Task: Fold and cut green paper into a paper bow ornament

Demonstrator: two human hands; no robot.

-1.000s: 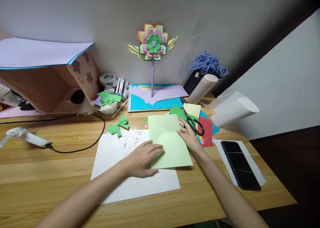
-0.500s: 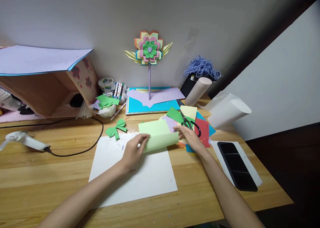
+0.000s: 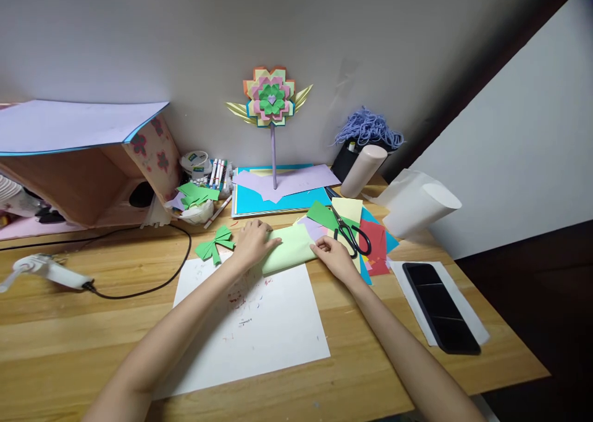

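Light green paper folded over, both hands on it

Left hand [image 3: 252, 246]: palm down on the left end of the light green paper [image 3: 290, 252], thumb spread away from the fingers, no grip. Right hand [image 3: 334, 256]: bent fingertips at the paper's right edge; can't tell if it's pinched or only touched. Paper is mid-desk, overlapping the far edge of a white sheet [image 3: 278, 332] that has coloured marks.

Just left: green paper bow [image 3: 215, 246]. Just right: black-handled scissors [image 3: 351, 233] on a pile of coloured paper scraps [image 3: 376, 243]. Further right: phone [image 3: 440, 308]. Far side: paper flower [image 3: 271, 97] upright, its stem foot at the purple paper [image 3: 310, 176]; markers [image 3: 217, 173] left of it, blue yarn [image 3: 368, 128] right. Far left: box [image 3: 92, 184]. Left on the desk [image 3: 83, 341]: white corded tool [image 3: 53, 270].
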